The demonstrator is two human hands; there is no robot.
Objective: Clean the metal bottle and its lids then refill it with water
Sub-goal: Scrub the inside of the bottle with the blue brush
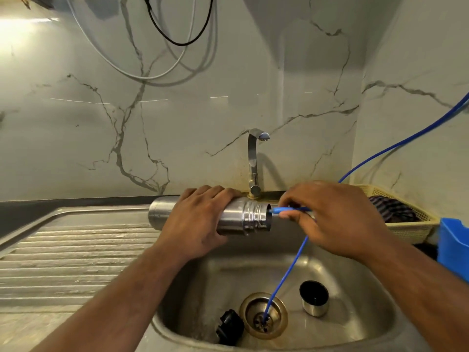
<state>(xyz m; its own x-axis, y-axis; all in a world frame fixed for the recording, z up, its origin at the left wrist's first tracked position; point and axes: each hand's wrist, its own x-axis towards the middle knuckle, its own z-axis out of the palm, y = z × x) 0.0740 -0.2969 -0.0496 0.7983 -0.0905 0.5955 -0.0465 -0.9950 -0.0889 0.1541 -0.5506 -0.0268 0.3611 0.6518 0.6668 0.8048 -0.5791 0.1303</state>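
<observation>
My left hand [195,222] grips the metal bottle [250,217] around its middle and holds it sideways over the sink, threaded mouth pointing right. My right hand [337,219] pinches the end of a thin blue hose [286,210] at the bottle's mouth. A second blue tube [286,273] runs from under that hand down into the drain [264,316]. In the basin stands the steel cup lid [314,298], open side up. The black inner lid [229,326] lies left of the drain.
The steel sink [360,323] has a ribbed draining board [76,252] on its left. A chrome tap [255,161] rises behind the bottle. At the right stand a cream basket [411,227] holding a dark cloth and a blue container [454,245]. Cables hang on the marble wall.
</observation>
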